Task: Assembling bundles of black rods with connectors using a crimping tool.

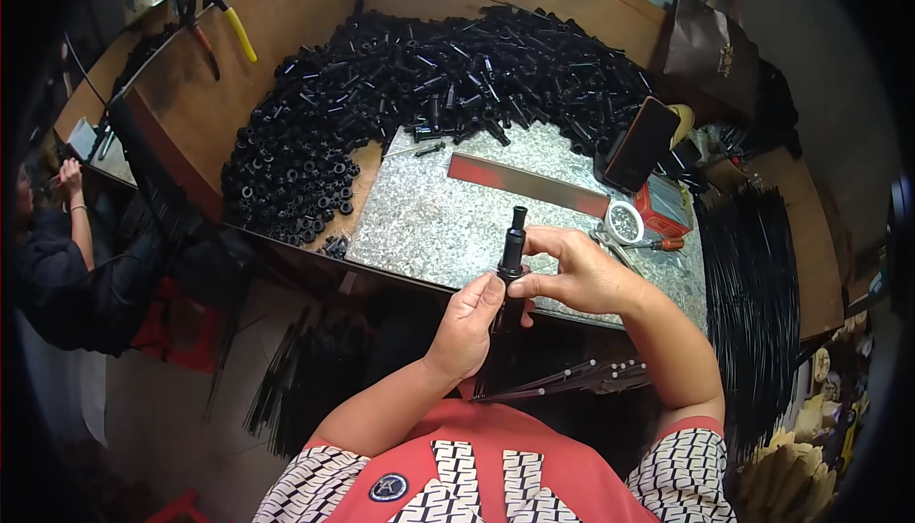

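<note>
- In the head view, a black stepped tubular fitting (513,248) is standing nearly upright between the two hands, over the near edge of the speckled worktop (429,208), its narrow end pointing to the far side.
- The left hand (465,325) is gripping the fitting's lower part, the thumb lying along its side; the fingers behind it are partly hiding.
- The right hand (583,273) is pinching the fitting from the right, its thumb and index finger bending around the middle; contact at each fingertip is hard to tell.
- The fitting is looking light and stiff, probably hard plastic or coated metal; its glossy skin could be turning slippery, though it is hardly seeming fragile. The wider, ridged middle is offering the surest hold, the slim tip a poorer one.
- Similar black parts (419,84) are lying heaped at the far side, beyond a flat metal bar (529,184).
- No writing is showing legibly on the fitting. A dark paper bag (701,46) at the far right is carrying a small gold-coloured print, and a red box (664,206) on the right is bearing markings too small for reading.
</note>
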The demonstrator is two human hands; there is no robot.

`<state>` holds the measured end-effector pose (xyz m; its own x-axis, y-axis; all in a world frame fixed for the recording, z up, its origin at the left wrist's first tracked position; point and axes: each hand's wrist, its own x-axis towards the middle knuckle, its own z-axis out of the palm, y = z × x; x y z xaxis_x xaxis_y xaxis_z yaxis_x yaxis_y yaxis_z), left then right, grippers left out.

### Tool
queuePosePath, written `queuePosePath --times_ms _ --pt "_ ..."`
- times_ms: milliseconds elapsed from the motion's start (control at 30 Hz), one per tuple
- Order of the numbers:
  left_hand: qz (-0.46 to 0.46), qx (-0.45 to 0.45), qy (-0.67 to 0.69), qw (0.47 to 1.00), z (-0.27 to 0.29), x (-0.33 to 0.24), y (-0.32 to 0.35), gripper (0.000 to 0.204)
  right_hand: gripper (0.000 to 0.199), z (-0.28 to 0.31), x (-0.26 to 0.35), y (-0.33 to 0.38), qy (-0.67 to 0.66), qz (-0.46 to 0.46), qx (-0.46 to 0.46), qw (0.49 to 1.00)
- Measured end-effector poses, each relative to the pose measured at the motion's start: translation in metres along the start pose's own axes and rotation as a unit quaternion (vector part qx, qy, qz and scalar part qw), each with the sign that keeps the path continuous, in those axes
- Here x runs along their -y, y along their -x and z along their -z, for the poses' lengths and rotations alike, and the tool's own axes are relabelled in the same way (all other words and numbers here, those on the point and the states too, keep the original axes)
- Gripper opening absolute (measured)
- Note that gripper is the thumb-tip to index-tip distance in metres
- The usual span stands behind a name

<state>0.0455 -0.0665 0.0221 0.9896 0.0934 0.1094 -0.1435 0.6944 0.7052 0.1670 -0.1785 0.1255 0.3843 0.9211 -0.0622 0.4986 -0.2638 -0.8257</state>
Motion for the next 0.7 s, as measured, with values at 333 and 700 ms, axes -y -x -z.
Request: queuePosePath --times_ms 333,700 --pt "0.010 -0.021 0.021 0.999 0.003 -0.003 0.000 0.035 0.023 -0.022 -0.028 0.002 -0.099 0.012 -0.080 0.992" --pt "0.014 -0.001 0.030 0.999 0.007 -0.007 0.002 0.043 0.025 -0.067 -0.056 0.019 -0.382 -0.109 -0.111 0.911"
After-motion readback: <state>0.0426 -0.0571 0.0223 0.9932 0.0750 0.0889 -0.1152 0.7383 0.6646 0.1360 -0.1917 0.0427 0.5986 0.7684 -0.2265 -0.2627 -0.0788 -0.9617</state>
